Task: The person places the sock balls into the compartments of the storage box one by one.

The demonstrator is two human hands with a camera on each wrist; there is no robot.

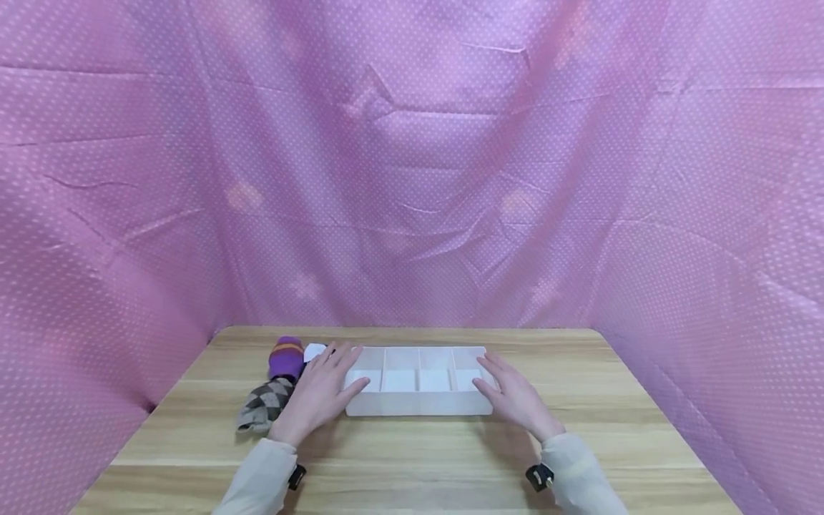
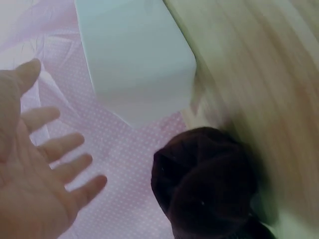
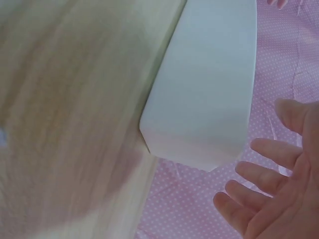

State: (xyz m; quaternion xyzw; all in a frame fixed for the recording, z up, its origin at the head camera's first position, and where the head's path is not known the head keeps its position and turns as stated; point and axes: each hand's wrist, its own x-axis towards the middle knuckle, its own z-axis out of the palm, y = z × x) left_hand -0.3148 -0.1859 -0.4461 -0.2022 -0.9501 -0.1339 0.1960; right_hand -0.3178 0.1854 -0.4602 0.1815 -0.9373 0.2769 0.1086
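A white box [image 1: 418, 404] with several compartments in a row stands on the wooden table. My left hand [image 1: 322, 390] is at its left end, fingers spread and extended, thumb overlapping the rim in the head view. At the opposite end is my right hand [image 1: 516, 393], also with spread fingers. Both wrist views show gaps between the fingers and the box's outer wall [image 2: 134, 55], and neither palm holds anything. Left of my left hand lie a purple sock-like bundle [image 1: 286, 357] with an orange band and a grey argyle one [image 1: 265, 406].
A white cloth item [image 1: 314, 351] is partly hidden behind the left hand. A dark rolled fabric bundle [image 2: 204, 184] sits near the box in the left wrist view. Pink dotted curtain [image 1: 412, 179] surrounds the wooden table [image 1: 425, 465] at the back and sides.
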